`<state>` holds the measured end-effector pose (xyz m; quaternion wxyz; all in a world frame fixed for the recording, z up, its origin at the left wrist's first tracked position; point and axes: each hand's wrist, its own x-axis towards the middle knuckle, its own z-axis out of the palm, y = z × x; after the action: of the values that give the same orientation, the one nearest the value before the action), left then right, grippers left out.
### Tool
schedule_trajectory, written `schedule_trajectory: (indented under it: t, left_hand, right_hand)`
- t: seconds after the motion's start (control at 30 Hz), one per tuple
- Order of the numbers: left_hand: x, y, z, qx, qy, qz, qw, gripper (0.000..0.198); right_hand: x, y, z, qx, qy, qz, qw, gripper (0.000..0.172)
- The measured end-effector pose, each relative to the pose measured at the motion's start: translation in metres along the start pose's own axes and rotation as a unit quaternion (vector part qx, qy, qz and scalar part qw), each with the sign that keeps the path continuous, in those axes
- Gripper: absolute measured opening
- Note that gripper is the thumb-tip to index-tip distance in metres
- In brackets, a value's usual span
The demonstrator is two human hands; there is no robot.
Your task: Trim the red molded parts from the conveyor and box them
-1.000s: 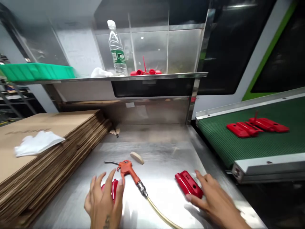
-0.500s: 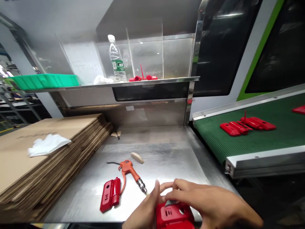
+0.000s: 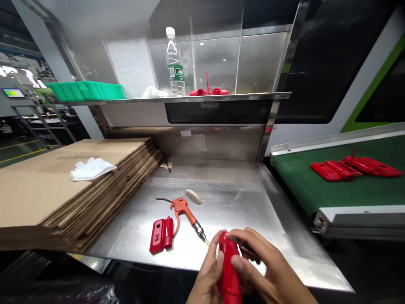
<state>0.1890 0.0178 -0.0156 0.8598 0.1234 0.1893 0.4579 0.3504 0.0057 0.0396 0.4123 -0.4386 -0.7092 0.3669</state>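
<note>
The red part [image 3: 230, 274] looks like light, stiff, rather slippery plastic, probably best gripped by its long sides. It sits between the left fingers [image 3: 214, 273] and right fingers [image 3: 257, 242], both partly curled and grasping it; a second red piece [image 3: 167, 234] lies on the worktop [image 3: 234, 198], left of them.

Count two hands [image 3: 207, 278] [image 3: 270, 270], two red parts [image 3: 157, 236] [image 3: 230, 276], one air gun [image 3: 181, 206] and one pale piece [image 3: 193, 196] near; one glove [image 3: 93, 169] and one cardboard stack [image 3: 47, 185] left; one bottle [image 3: 175, 63], one green tray [image 3: 87, 91] and one red cluster [image 3: 201, 92] far; one belt [image 3: 303, 185] and one more red cluster [image 3: 363, 165] right.
</note>
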Motion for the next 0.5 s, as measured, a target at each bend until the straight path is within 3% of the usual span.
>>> schedule_trajectory:
  t: [0.1, 0.23, 0.33, 0.43, 0.5]
  left_hand:
    - [0.0, -0.002, -0.001, 0.076, -0.021, 0.035, 0.996, 0.079]
    - [0.001, 0.002, -0.002, 0.195, -0.051, 0.083, 0.976, 0.092]
    - [0.002, 0.007, 0.004, 0.221, -0.029, 0.063, 0.973, 0.081]
    - [0.002, 0.014, 0.015, 0.155, 0.007, 0.054, 0.986, 0.064]
    - [0.0, 0.018, 0.021, 0.108, 0.012, 0.052, 0.993, 0.057]
  right_hand:
    - [0.014, -0.007, 0.008, 0.029, 0.002, 0.02, 0.999, 0.022]
    - [0.025, -0.008, 0.005, 0.006, -0.035, 0.008, 0.999, 0.029]
    - [0.022, -0.004, 0.0, -0.012, -0.063, -0.002, 0.998, 0.034]
    - [0.009, 0.002, -0.006, -0.126, -0.007, -0.057, 0.99, 0.044]
    - [0.0, 0.003, -0.01, -0.251, 0.038, -0.131, 0.958, 0.054]
